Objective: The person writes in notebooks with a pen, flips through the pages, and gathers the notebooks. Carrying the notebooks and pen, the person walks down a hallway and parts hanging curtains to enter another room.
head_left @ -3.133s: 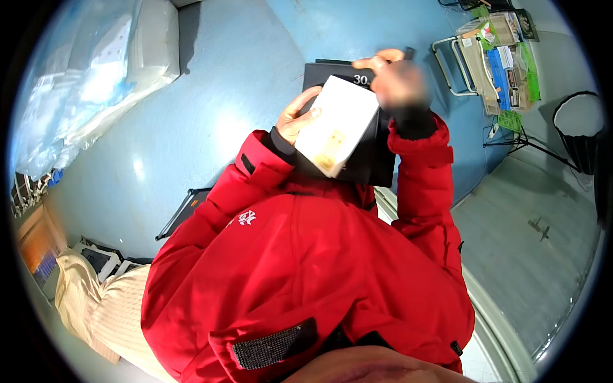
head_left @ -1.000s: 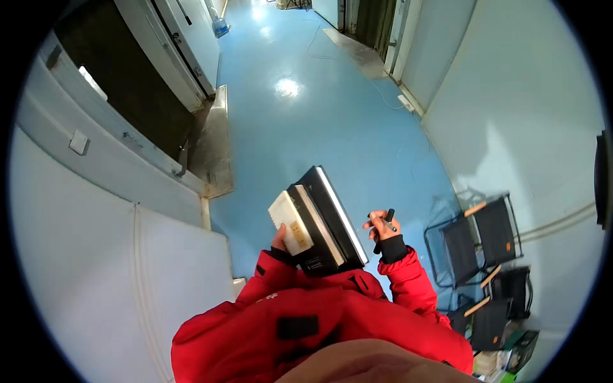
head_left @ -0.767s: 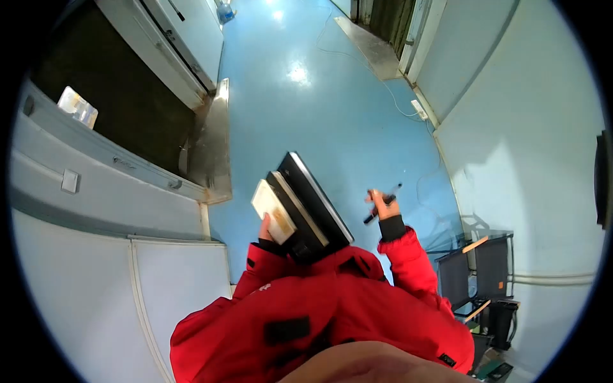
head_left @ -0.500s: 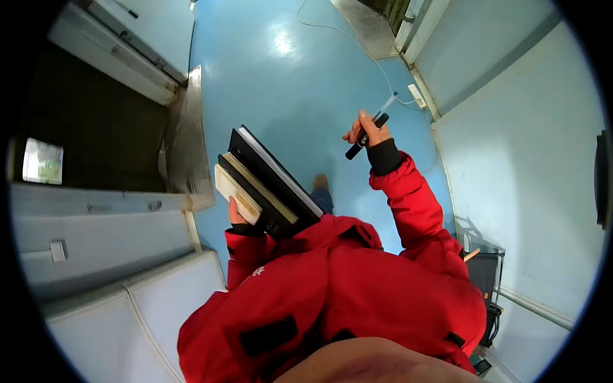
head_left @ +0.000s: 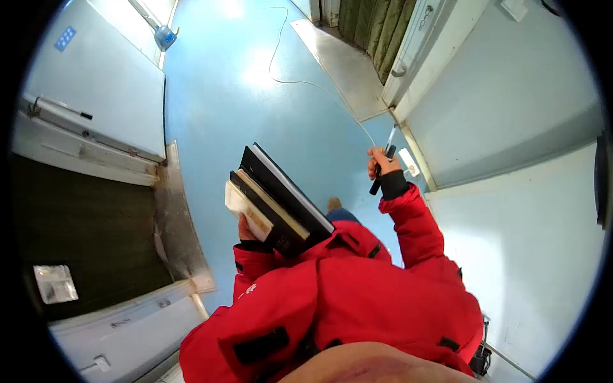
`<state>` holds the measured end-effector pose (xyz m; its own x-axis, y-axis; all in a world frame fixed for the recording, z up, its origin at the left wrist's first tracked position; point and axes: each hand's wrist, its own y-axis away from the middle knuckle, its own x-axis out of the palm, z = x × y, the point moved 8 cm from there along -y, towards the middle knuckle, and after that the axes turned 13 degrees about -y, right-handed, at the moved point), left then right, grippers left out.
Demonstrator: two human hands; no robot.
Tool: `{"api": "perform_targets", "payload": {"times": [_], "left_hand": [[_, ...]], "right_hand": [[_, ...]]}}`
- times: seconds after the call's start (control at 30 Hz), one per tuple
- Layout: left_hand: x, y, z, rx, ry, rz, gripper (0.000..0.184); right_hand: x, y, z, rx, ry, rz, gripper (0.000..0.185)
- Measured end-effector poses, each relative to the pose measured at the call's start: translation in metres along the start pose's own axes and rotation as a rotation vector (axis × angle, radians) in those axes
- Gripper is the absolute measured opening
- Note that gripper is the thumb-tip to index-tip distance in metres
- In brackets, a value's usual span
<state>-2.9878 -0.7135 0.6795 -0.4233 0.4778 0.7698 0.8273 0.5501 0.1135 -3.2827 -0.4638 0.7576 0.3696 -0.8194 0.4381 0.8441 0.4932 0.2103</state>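
My left hand (head_left: 246, 228) is wrapped round the lower left side of a stack of books, held against the front of my red jacket. The stack has a small cream book (head_left: 248, 210) on the left, a black book with cream page edges (head_left: 271, 207) in the middle and a larger black folder (head_left: 290, 191) with white edges on the right. Away to the right, my right hand (head_left: 383, 163) is closed round a thick black marker (head_left: 375, 186) and a thinner clear pen (head_left: 390, 136). The two hands are well apart.
Blue floor (head_left: 223, 102) runs ahead between walls. A dark green curtain (head_left: 89, 230) hangs in the left doorway, another (head_left: 377, 32) at the upper right. A white cable (head_left: 313, 84) crosses the floor towards a power strip (head_left: 408, 162). A water bottle (head_left: 165, 37) stands at the upper left.
The view has moved from a room with shelving into a corridor, past folding chairs at the right. The books, at first flat under my right hand, now lean left, and my right hand has moved away from them.
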Motion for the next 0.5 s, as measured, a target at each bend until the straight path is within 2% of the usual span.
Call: {"api": "perform_targets", "payload": {"times": [0.03,0.07,0.13,0.17,0.23,0.27,0.33,0.37,0.43,0.5], "left_hand": [[-0.011,0.001,-0.003,0.032,-0.082,-0.14,0.068],[-0.036,0.117,-0.027,0.054,-0.065,-0.124,0.068],[-0.022,0.166,-0.037,0.072,-0.052,-0.139,0.068],[-0.022,0.18,-0.035,0.069,-0.044,-0.139,0.067],[-0.01,0.163,-0.04,0.049,0.006,-0.09,0.067],[0.003,0.144,-0.044,0.058,0.125,0.017,0.066],[-0.004,0.13,-0.046,-0.001,0.146,0.034,0.066],[-0.018,0.138,-0.048,-0.058,0.131,0.034,0.066],[-0.06,0.128,-0.039,-0.001,0.036,0.033,0.061],[-0.072,0.114,-0.039,0.052,-0.133,0.088,0.059]], "right_hand": [[0.005,-0.006,0.003,0.04,-0.012,-0.024,0.035],[0.031,0.115,-0.009,0.004,0.015,-0.009,0.033],[0.038,0.17,0.009,-0.012,0.025,0.05,0.032],[0.042,0.164,0.007,-0.021,0.03,0.076,0.031],[0.045,0.147,0.006,-0.086,0.074,0.098,0.028],[0.049,0.134,0.01,-0.123,0.076,0.115,0.027],[0.051,0.133,0.021,-0.057,0.14,0.049,0.025],[0.046,0.14,0.015,-0.092,0.127,0.044,0.025],[0.029,0.162,0.009,-0.174,0.109,-0.014,0.026],[0.005,0.179,-0.003,-0.143,0.069,-0.079,0.026]]}}
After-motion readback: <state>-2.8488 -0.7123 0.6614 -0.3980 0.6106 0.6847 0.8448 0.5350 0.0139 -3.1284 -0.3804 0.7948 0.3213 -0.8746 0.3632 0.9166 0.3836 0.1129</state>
